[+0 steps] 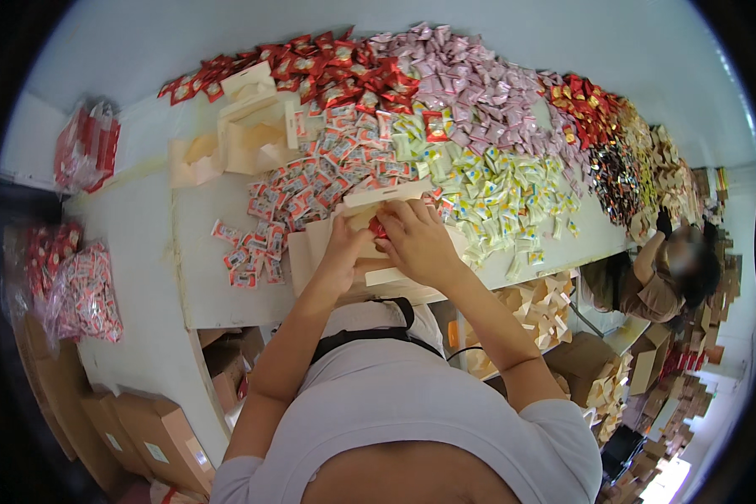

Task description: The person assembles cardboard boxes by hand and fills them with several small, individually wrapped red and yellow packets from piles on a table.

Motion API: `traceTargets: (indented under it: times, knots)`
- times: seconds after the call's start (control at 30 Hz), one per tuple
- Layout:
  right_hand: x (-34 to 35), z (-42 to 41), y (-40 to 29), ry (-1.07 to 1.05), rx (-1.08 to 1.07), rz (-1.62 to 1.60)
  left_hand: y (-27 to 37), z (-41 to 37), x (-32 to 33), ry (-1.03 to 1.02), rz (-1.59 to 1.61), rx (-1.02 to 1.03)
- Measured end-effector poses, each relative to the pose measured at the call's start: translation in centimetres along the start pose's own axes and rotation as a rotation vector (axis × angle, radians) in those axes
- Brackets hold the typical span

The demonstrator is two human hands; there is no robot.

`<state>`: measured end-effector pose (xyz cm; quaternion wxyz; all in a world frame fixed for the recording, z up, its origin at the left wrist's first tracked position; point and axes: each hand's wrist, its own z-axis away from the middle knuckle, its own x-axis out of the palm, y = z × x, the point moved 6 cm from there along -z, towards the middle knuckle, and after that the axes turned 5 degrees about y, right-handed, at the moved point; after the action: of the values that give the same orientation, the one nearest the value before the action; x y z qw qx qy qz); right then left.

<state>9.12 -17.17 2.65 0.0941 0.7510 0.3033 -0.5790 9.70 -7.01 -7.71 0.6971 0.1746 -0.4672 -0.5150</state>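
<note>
Close before me at the table's front edge is a cream paperboard box (387, 193) with its flaps standing up. My right hand (419, 242) reaches over it, fingers bent around a small red-wrapped packet (378, 227). On the box's left side is my left hand (344, 252), its thumb near the same packet; whether it grips the box wall is hidden. Just behind lie small packets with orange-red and white wrappers (334, 167). Pale green and yellow packets (504, 195) spread out to the right.
Red packets (334, 69) and pink packets (472, 88) are heaped along the table's back. More open cream boxes (258, 142) stand at the left. A bag of packets (91, 293) sits on the far-left surface, above cardboard cartons (164, 435). Another person (658, 277) works at the right.
</note>
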Motion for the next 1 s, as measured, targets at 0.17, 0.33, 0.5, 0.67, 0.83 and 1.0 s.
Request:
traceTargets:
  times: [0.17,0.33,0.5,0.67,0.83,1.0]
  knots:
    - [3.0,2.9,1.9,-0.255,0.134,-0.089,-2.3,0.0,-0.7,-0.097,-0.156,0.178]
    - [3.4,4.0,1.7,-0.059,0.073,-0.058,-2.5,0.6,0.9,-0.053,0.002,-0.028]
    - [2.3,5.2,2.8,-0.063,0.237,-0.394,-3.1,1.0,1.8,-0.109,-0.027,-0.068]
    - [0.5,5.9,2.1,0.009,0.221,-0.559,-3.8,1.1,1.6,-0.139,0.074,-0.145]
    - [-2.4,6.8,0.8,0.058,0.186,-0.282,-3.2,1.7,2.9,-0.157,0.159,-0.127]
    - [-2.7,7.3,0.6,0.057,0.290,-0.135,-2.7,2.4,4.2,-0.121,0.196,-0.132]
